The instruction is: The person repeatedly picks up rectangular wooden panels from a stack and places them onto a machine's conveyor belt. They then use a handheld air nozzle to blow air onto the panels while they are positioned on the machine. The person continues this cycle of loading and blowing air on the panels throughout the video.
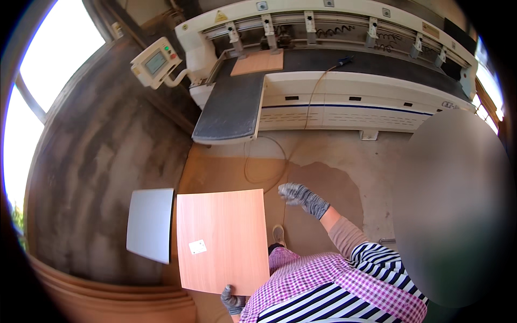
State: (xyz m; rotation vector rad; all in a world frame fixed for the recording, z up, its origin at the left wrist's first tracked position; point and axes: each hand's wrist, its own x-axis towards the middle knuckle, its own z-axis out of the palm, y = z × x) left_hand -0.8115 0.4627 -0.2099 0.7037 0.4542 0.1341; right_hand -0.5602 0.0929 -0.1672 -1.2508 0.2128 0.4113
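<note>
A wood-grain panel point(223, 231) with a small white label point(197, 246) on it is held out in front of me. My left hand point(232, 300), in a grey knit glove, grips its near edge, the fingers partly hidden beneath the board. Off the panel's far right corner, my right hand point(301, 197) hangs in the air in a matching glove. Its fingers point left, loosely bent, with nothing visible in them. A pale grey panel point(150, 225) stands just left of the wooden one.
Across the far side runs a long white machine point(344, 99) with a dark bed; a smaller wood-grain board point(258, 63) lies on it under clamps. A control screen point(156, 63) is at its left end. An air hose point(308, 105) trails to the floor. Brown stacked sheets point(118, 301) lie lower left.
</note>
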